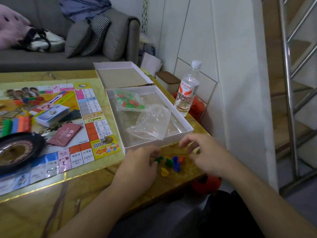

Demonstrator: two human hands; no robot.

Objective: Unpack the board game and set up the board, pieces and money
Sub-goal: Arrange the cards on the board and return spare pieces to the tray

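Yellow tabletop [96, 184], coloured pawns [171, 163] between both hands' grips.

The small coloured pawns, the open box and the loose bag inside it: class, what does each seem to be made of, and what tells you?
Pawns: likely moulded plastic, with solid bright colours and a slight sheen.
Box: seemingly white-faced cardboard, with thin, straight, matte walls.
Bag: clear plastic film, see-through, crinkled and glossy.

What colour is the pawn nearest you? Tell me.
Yellow pawn, lying on the table; the head view shows it.
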